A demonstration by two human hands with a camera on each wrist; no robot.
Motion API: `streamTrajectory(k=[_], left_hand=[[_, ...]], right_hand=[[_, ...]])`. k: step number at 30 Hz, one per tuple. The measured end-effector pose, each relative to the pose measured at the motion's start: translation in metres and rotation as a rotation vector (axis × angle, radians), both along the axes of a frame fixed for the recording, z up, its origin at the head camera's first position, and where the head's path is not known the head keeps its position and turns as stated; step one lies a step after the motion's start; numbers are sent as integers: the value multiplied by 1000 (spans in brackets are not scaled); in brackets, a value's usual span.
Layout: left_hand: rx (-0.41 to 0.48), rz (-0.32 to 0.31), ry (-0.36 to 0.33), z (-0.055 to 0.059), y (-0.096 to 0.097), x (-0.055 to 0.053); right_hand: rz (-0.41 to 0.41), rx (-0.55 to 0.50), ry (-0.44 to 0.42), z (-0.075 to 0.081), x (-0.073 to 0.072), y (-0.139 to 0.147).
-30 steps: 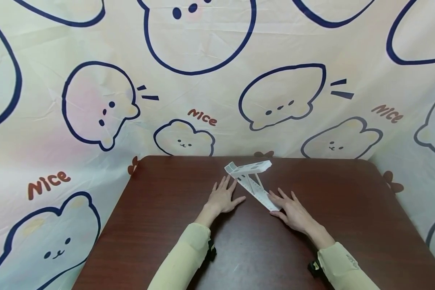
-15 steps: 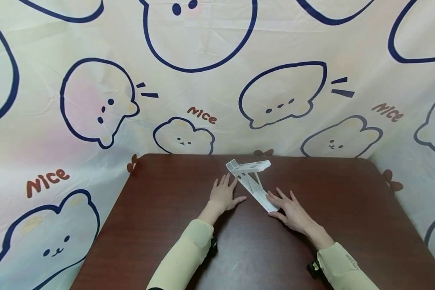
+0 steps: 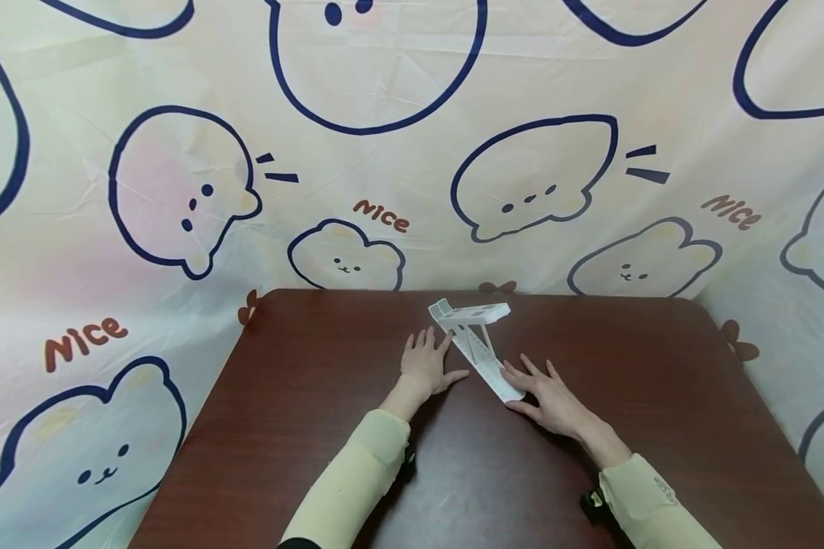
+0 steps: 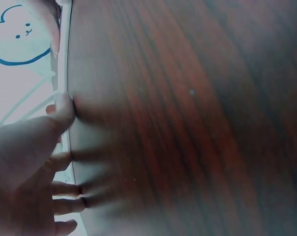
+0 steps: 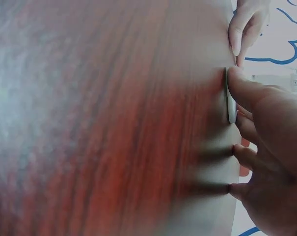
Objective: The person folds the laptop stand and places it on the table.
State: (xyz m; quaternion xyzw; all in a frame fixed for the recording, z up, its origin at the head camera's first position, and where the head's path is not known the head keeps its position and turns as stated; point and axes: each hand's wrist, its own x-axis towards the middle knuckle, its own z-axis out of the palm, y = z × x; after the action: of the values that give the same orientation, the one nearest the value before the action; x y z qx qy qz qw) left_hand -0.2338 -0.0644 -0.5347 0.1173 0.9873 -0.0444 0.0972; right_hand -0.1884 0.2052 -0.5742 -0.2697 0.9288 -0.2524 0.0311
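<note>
A white folding stand [image 3: 479, 360] sits on the brown table, its long base running diagonally and its slotted upper arm raised on a thin strut. At the base's near end, my right hand [image 3: 556, 404] holds it between thumb and index finger; the other fingers are spread on the tabletop. My left hand [image 3: 422, 372] lies with fingers spread beside the far left part of the base, its index fingertip at the edge. In the left wrist view the base [image 4: 65, 44] is seen edge-on beyond the thumb. The right wrist view shows the base's end [image 5: 231, 104] between thumb and index finger.
The dark brown table [image 3: 302, 358] has rounded back corners. A pale cloth [image 3: 412, 183] printed with cartoon bears hangs directly behind it and at both sides.
The stand's near end has swung slightly left, with my right hand still on it. My left hand has shifted a little right. The head view has tilted slightly down.
</note>
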Motion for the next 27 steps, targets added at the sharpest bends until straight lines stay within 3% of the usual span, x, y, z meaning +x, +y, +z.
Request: streamTrajectory(k=[10,13,17,21,23,27], left_hand=[[6,-14,1,0,0,-3],[61,-15,-7,-9,-3,-7],[217,-21,-32,-33,-10,-13],[343,-50,-63,-45,-12,-9],[395,-67,-82,-41,-10,-2],[385,-105,-94,-26,-2,11]], right_hand=[[-2,-17,-19,-2,2,1],[6,-34,-7,-2,0,1],[2,-75,-12,-1,-1,4],[-20,-92,-27,-2,-3,8],[-22,-83,-13,-3,-4,9],[-11,-80,-2,-3,-8,9]])
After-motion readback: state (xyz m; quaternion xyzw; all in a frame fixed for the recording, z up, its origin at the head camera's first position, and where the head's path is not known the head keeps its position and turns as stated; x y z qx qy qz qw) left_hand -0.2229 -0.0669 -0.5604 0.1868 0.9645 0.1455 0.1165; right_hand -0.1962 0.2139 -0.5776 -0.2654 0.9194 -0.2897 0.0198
